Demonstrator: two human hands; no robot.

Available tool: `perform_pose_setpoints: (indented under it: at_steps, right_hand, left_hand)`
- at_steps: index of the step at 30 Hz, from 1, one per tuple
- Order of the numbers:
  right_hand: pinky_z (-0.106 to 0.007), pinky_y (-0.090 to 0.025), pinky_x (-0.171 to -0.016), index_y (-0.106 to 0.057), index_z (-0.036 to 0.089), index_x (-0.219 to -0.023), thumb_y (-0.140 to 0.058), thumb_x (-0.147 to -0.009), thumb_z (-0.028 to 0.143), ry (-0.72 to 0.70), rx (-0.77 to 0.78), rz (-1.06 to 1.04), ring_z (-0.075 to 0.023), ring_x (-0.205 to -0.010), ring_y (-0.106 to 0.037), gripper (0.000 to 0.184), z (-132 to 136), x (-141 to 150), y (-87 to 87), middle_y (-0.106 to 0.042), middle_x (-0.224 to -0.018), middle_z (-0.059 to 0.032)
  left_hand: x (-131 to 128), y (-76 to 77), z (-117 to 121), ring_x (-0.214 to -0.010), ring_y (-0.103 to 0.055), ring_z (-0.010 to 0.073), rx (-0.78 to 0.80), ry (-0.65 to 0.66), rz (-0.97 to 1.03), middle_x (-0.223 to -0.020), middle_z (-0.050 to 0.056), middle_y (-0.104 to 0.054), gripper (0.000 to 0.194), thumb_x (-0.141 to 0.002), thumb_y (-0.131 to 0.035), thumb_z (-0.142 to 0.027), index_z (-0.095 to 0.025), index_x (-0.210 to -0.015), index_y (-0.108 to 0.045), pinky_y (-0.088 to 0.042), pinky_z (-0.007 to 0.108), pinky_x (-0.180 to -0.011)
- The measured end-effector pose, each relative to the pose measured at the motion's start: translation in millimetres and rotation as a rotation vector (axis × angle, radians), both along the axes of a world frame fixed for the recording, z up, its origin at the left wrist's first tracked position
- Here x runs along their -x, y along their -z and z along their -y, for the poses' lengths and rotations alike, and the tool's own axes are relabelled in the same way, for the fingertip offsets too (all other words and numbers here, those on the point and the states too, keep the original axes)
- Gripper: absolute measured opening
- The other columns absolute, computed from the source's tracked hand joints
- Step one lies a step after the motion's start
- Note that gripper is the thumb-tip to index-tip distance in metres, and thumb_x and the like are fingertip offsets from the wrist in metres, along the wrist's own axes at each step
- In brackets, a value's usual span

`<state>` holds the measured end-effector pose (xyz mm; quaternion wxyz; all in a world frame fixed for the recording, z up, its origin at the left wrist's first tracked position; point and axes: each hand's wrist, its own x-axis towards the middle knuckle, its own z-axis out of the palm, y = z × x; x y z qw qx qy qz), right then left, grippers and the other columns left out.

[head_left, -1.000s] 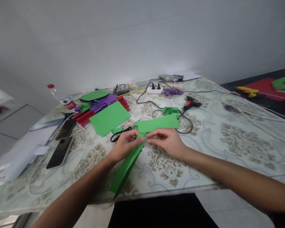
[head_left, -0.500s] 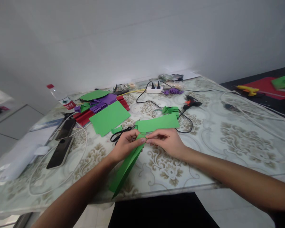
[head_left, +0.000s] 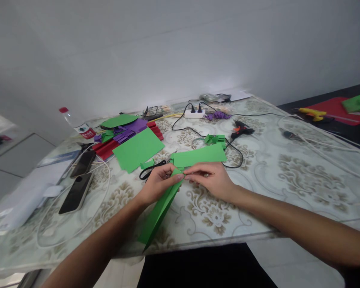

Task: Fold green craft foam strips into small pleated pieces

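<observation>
A long folded strip of green paper (head_left: 159, 214) slants down toward the table's front edge. My left hand (head_left: 159, 182) grips its upper end between thumb and fingers. At that same end, the thumb and fingertips of my right hand (head_left: 211, 178) pinch the strip's corner. Just beyond my hands lies a flat green paper strip (head_left: 199, 155). Black-handled scissors (head_left: 150, 171) rest beside my left hand, partly hidden by it. Small cut green pieces (head_left: 216, 140) sit in a little heap behind the flat strip.
Green sheets (head_left: 139, 150) and purple paper (head_left: 135, 127) lie back left, near a bottle (head_left: 81, 126). Two phones (head_left: 76, 193) are at the left. A black glue gun (head_left: 241, 129) and a power strip (head_left: 195, 113) stand behind, with cords across the table. A yellow glue gun (head_left: 313, 114) is far right.
Almost nothing differs. Both hands stay at the top end of the folded green strip, with only tiny shifts of the fingertips.
</observation>
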<state>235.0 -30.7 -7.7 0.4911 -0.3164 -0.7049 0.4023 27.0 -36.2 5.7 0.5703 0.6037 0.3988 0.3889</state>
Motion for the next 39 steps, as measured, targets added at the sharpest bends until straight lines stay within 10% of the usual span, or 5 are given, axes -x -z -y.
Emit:
perform_pose_setpoints:
  at_steps: [39]
  right_hand:
    - [-0.026,-0.056,-0.059,-0.080,0.018,-0.088,-0.078,-0.081,0.031,-0.002,0.079,0.003,-0.0170,-0.060,-0.070,0.015,0.1,0.7,3.5,-0.077,-0.073,-0.0048]
  left_hand:
    - [2.3,0.9,-0.4,-0.052,-0.052,0.0081,0.052,0.027,-0.031,-0.062,0.000,-0.063,0.031,-0.080,-0.077,-0.041,-0.013,-0.075,-0.064,-0.038,0.019,-0.050]
